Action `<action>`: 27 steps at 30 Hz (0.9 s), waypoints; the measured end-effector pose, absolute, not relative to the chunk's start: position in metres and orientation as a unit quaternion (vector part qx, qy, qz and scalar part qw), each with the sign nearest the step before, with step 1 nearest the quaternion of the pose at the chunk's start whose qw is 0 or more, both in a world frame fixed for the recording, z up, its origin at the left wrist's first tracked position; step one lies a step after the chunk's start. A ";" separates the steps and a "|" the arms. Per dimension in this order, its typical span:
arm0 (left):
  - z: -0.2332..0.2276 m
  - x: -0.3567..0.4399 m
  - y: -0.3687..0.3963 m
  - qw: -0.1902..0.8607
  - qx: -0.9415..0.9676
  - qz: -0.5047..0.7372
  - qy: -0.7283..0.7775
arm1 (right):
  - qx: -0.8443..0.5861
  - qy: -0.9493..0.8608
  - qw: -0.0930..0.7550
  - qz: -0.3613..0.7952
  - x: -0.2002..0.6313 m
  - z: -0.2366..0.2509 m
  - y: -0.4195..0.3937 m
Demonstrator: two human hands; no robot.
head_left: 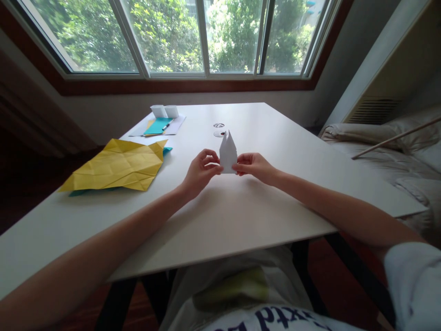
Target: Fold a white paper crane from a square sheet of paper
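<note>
A small folded white paper (228, 155) with a pointed, split top stands upright between my hands, over the middle of the white table. My left hand (202, 171) pinches its lower left edge between thumb and fingers. At the lower right edge, my right hand (253, 165) pinches it the same way. The back of the folded paper is hidden from me, and I cannot tell whether its bottom touches the tabletop.
Left on the white table (213, 230) lies a creased yellow paper sheet (119, 165) over teal paper (167, 151). Farther back are two white folded paper pieces (164, 111), a teal sheet (157, 126) and a pen (167, 125). Two round flat pieces (219, 125) lie beyond my hands.
</note>
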State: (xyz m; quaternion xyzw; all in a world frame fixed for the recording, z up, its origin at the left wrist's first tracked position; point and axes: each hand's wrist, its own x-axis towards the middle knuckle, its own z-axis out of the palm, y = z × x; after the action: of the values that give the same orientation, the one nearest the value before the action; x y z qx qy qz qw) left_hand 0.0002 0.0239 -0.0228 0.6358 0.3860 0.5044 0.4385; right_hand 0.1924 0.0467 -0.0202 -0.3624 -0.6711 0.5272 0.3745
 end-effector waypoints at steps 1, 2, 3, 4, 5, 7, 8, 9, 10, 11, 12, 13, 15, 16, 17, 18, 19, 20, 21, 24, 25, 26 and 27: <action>-0.023 0.001 0.022 0.408 0.656 0.502 0.390 | -0.363 -0.664 0.385 0.528 0.192 -0.020 0.046; -0.022 0.002 0.021 0.372 0.678 0.496 0.395 | -0.364 -0.660 0.395 0.525 0.192 -0.020 0.046; -0.022 0.003 0.019 0.334 0.699 0.490 0.399 | -0.365 -0.658 0.403 0.521 0.192 -0.020 0.046; -0.023 0.004 0.016 0.300 0.718 0.483 0.402 | -0.364 -0.658 0.410 0.516 0.192 -0.020 0.045; -0.023 0.005 0.015 0.276 0.731 0.476 0.404 | -0.362 -0.660 0.415 0.512 0.191 -0.021 0.045; -0.023 0.007 0.012 0.262 0.740 0.468 0.406 | -0.353 -0.668 0.416 0.506 0.191 -0.021 0.045; -0.023 0.008 0.011 0.264 0.738 0.469 0.406 | -0.346 -0.674 0.415 0.504 0.191 -0.021 0.045; -0.023 0.008 0.011 0.269 0.733 0.474 0.407 | -0.338 -0.679 0.412 0.505 0.191 -0.021 0.044; -0.023 0.008 0.011 0.276 0.726 0.481 0.407 | -0.329 -0.682 0.410 0.509 0.191 -0.021 0.044; -0.023 0.008 0.012 0.285 0.717 0.487 0.409 | -0.319 -0.683 0.408 0.515 0.191 -0.021 0.043; -0.023 0.008 0.013 0.297 0.707 0.492 0.412 | -0.309 -0.683 0.405 0.524 0.191 -0.021 0.042; -0.023 0.008 0.014 0.310 0.697 0.495 0.416 | -0.298 -0.682 0.403 0.533 0.191 -0.021 0.041; -0.022 0.007 0.015 0.339 0.680 0.493 0.423 | -0.279 -0.683 0.398 0.545 0.191 -0.020 0.040; -0.022 0.007 0.015 0.351 0.675 0.492 0.424 | -0.272 -0.685 0.396 0.548 0.191 -0.021 0.040; -0.021 0.006 0.015 0.360 0.671 0.491 0.423 | -0.267 -0.688 0.394 0.548 0.191 -0.021 0.040; -0.020 0.006 0.014 0.368 0.668 0.491 0.421 | -0.265 -0.689 0.392 0.549 0.191 -0.021 0.040; -0.020 0.006 0.014 0.378 0.664 0.491 0.418 | -0.263 -0.689 0.392 0.550 0.191 -0.022 0.041; -0.019 0.007 0.013 0.389 0.660 0.490 0.416 | -0.263 -0.689 0.391 0.551 0.191 -0.022 0.041; -0.018 0.007 0.012 0.401 0.656 0.488 0.413 | -0.264 -0.688 0.391 0.552 0.191 -0.023 0.041; -0.018 0.007 0.011 0.434 0.644 0.482 0.405 | -0.268 -0.686 0.388 0.554 0.190 -0.024 0.040; -0.018 0.007 0.011 0.438 0.642 0.482 0.404 | -0.267 -0.686 0.386 0.556 0.190 -0.024 0.040; -0.018 0.007 0.012 0.440 0.640 0.483 0.405 | -0.265 -0.685 0.386 0.558 0.190 -0.024 0.040; -0.018 0.006 0.012 0.439 0.639 0.485 0.405 | -0.262 -0.684 0.386 0.561 0.189 -0.024 0.039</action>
State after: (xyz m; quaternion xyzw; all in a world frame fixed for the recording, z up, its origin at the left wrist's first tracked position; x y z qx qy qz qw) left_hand 0.0065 0.0122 -0.0185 0.6386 0.4047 0.4852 0.4393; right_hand 0.1893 0.0393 -0.0238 -0.2622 -0.6838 0.5608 0.3862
